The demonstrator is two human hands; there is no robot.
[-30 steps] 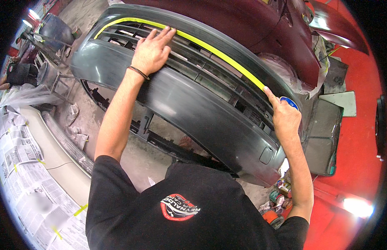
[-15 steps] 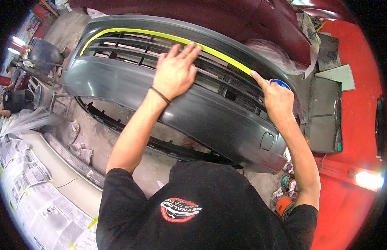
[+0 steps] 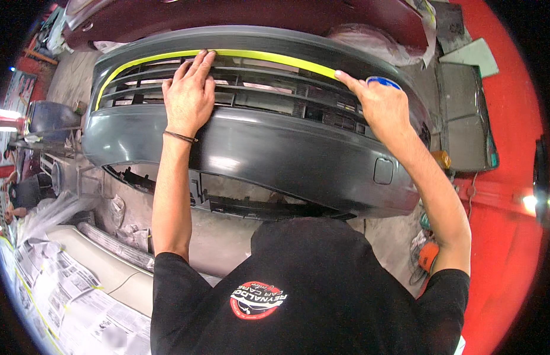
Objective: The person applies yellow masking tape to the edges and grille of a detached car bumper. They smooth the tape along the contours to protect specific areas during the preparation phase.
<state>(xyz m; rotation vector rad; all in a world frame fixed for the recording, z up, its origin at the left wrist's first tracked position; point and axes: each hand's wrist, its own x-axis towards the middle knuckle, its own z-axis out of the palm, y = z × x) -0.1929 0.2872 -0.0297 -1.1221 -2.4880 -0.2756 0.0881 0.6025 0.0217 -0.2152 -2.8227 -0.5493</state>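
A dark grey car bumper (image 3: 257, 142) lies crosswise in front of me, with a slatted grille opening (image 3: 251, 80) in its upper half. A strip of yellow-green masking tape (image 3: 269, 56) runs along the upper edge of that opening and bends down at its left end. My left hand (image 3: 189, 100) rests its stretched fingertips on the tape, left of the middle, and holds nothing. At the strip's right end, my right hand (image 3: 384, 109) is closed around a tape roll with a blue core (image 3: 383, 81), its index finger pointing along the tape. The palm hides most of the roll.
Beyond the bumper stands a dark red car panel (image 3: 239, 23). Newspaper-covered bodywork (image 3: 79, 290) fills the lower left. Grey panels (image 3: 467, 118) lie at the right by a red strip of floor (image 3: 505, 266). An orange can (image 3: 428, 255) stands near my right elbow. Another person (image 3: 29, 192) is at far left.
My left hand has slid left along the tape strip. My right hand stays at the strip's right end with the roll. The whole view has turned slightly.
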